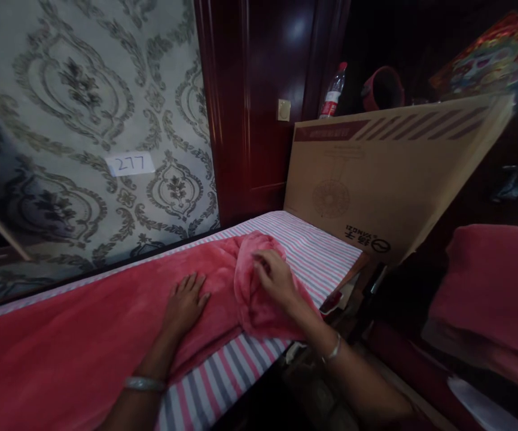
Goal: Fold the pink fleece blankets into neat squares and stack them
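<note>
A long pink plush blanket (119,305) lies along a narrow surface with a striped sheet (218,383). My left hand (185,303) rests flat on the blanket, palm down with the fingers spread. To its right, the blanket's far end is bunched into a raised, crumpled fold (250,287). My right hand (274,274) is at the top of this fold, its fingers curled inward against the plush cloth. Part of the fold is hidden behind my right hand and forearm.
A large cardboard box (366,173) stands upright at the sheet's far right end. Behind it are a plastic bottle (333,93) and a round reddish object (382,88). Folded pink cloth (492,287) sits at the right. Patterned wallpaper (84,90) borders the far side.
</note>
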The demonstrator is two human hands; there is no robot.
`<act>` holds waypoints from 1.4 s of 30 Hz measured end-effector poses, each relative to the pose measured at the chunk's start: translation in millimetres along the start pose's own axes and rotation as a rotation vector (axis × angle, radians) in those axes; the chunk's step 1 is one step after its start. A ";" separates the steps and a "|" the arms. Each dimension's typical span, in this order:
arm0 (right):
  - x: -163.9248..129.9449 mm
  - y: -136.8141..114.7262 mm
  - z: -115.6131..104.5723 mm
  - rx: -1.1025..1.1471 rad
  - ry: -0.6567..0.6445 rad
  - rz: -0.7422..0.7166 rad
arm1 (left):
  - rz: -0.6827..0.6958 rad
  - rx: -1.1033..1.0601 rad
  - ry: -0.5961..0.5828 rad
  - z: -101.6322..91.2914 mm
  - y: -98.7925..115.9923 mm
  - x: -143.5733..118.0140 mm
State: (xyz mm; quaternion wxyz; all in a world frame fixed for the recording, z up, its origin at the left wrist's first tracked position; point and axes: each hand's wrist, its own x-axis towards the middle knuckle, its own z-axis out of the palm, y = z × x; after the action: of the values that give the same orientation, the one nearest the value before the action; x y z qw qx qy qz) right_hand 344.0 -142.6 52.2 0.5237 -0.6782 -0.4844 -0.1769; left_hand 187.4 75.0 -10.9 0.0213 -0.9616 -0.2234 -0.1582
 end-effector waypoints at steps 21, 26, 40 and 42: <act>150.2 53.4 -77.2 -0.173 0.106 0.358 | 0.001 0.006 0.032 0.4 -1.0 -2.1; 206.5 33.8 -139.0 0.183 0.671 0.012 | 0.009 -0.001 0.050 1.9 -2.5 -1.2; 205.4 -134.2 -77.0 0.110 -0.036 -0.326 | -0.124 -0.780 0.304 -45.3 17.6 -10.6; 194.9 -165.2 -52.8 0.205 -0.178 -0.346 | -0.111 -1.050 0.321 -72.9 38.4 -26.9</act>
State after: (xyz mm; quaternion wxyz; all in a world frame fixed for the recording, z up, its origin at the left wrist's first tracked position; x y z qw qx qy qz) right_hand 310.3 -100.2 307.4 0.5070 -0.5409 -0.6534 -0.1534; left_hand 159.8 20.9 51.0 -0.4357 -0.7937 -0.1587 -0.3938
